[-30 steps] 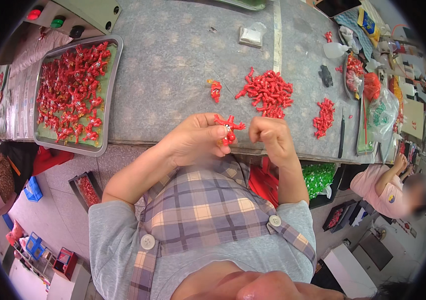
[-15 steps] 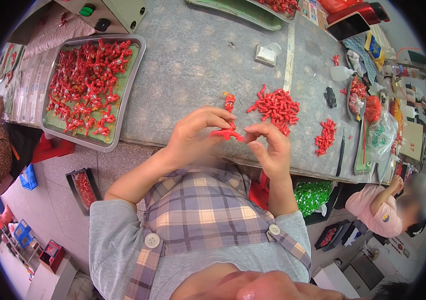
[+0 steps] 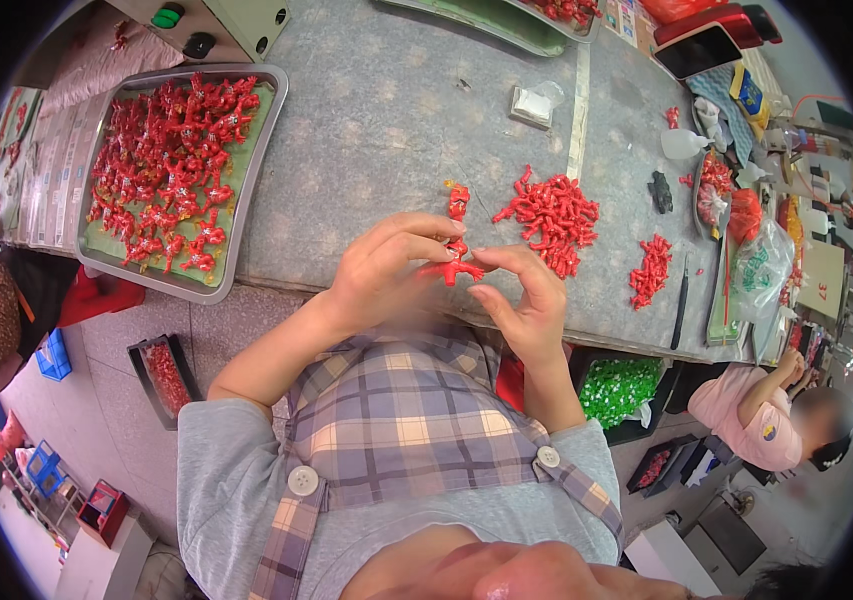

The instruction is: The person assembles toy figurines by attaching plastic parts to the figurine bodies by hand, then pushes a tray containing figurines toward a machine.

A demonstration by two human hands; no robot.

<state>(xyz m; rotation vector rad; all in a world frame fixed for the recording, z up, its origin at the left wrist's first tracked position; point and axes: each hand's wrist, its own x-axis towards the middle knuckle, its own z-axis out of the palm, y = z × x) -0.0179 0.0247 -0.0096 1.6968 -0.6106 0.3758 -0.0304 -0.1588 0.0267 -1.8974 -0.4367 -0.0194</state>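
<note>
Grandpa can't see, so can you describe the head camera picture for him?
A person's left hand holds a small red figure at a grey table, the right hand beside it. On the table lie a heap of red pieces and, to its right, a smaller red pile; a metal tray of red figures is at the left.

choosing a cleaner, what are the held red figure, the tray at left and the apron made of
Red figure: probably plastic, slightly glossy; smooth, moulded-looking limbs. Tray: likely metal, smooth, its grey rim shiny. Apron: seemingly woven cloth, matte; it creases softly.
</note>
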